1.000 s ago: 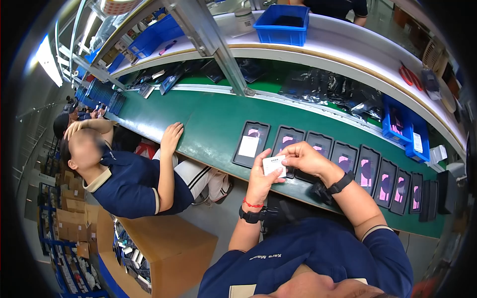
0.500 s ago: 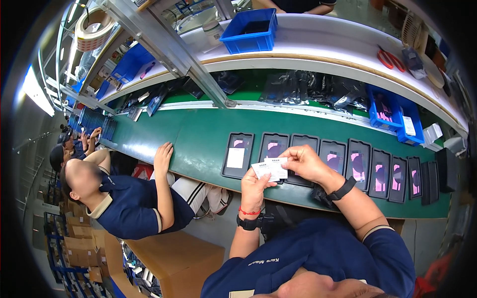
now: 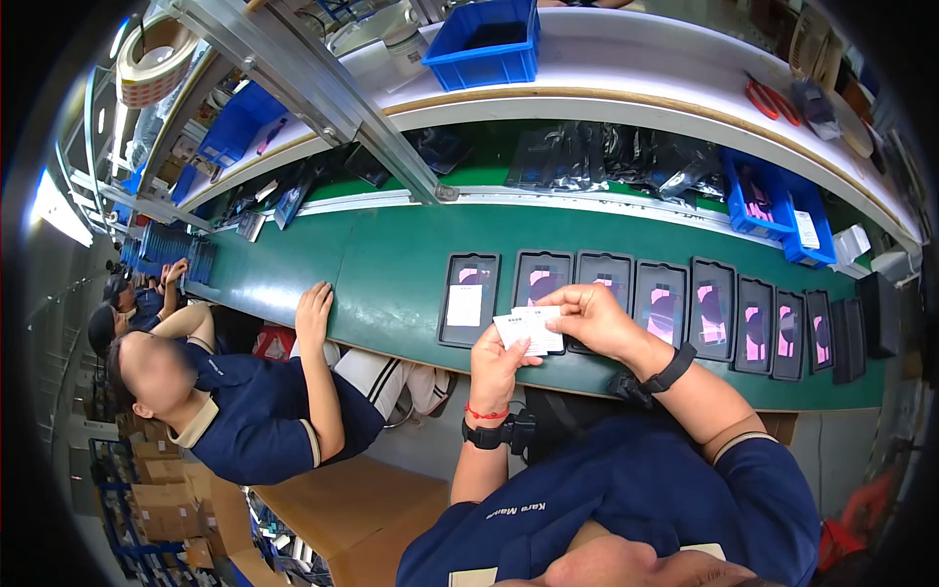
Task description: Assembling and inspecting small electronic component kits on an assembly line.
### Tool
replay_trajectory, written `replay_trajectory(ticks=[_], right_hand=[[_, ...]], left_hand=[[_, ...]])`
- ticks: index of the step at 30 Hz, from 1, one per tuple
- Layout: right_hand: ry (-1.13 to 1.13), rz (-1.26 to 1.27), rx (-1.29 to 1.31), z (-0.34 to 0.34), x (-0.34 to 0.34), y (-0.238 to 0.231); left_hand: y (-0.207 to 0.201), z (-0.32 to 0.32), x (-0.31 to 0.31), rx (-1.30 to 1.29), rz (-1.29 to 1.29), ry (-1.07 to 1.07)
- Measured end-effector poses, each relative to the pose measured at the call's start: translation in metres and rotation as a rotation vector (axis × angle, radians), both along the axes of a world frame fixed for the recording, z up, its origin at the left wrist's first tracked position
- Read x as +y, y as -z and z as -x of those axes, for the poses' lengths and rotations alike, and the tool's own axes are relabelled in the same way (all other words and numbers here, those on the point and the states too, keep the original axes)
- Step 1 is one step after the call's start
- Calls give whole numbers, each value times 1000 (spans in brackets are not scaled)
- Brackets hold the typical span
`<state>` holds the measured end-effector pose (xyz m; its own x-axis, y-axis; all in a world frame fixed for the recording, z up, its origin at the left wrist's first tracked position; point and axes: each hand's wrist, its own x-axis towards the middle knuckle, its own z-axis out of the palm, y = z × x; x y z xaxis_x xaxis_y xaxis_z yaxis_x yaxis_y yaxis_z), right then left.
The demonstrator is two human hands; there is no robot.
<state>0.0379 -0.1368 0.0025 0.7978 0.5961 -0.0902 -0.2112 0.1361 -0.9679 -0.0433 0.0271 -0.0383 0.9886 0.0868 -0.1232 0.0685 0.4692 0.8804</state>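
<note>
My left hand [image 3: 497, 364] and my right hand [image 3: 589, 318] together hold a small stack of white cards [image 3: 529, 329] just above the near edge of the green conveyor belt [image 3: 391, 264]. The left hand grips the stack from below, and the right hand pinches its upper right side. Beyond the cards, a row of several black trays [image 3: 714, 308] with pink-and-white inserts lies on the belt. The leftmost tray [image 3: 469, 298] has a white card lying on it.
A seated co-worker in a dark blue shirt [image 3: 245, 411] rests a hand [image 3: 315, 308] on the belt to my left. Blue bins [image 3: 486, 44] sit on the white shelf, another [image 3: 773, 196] behind the belt. Black bags [image 3: 606, 157] lie beyond. Cardboard boxes [image 3: 342, 519] stand below.
The view has shifted, so the belt and trays appear lower and more central. My hands stay together on the white cards, slightly nearer the trays.
</note>
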Motion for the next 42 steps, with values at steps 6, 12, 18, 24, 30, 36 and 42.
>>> replay_trajectory(ticks=[6,12,18,24,30,36,42], right_hand=[[118,7,-89,1,6,9],[254,383,-312,-12,6,11],[355,758,-919,-11,12,13],[-7,177,-183,-2,-5,3],[136,204,-131,8,-31,4],[234,154,-86,16,-53,7],[423,299,-102,9,-71,28]], left_hand=[[2,-1,9,8,51,-26],[6,1,27,28,42,-126],[3,3,34,26,43,-143],[-5,-4,5,34,22,-38],[-9,-11,-19,28,-3,53],[-7,-12,-33,32,-16,83],[-10,-17,-24,36,-50,-3]])
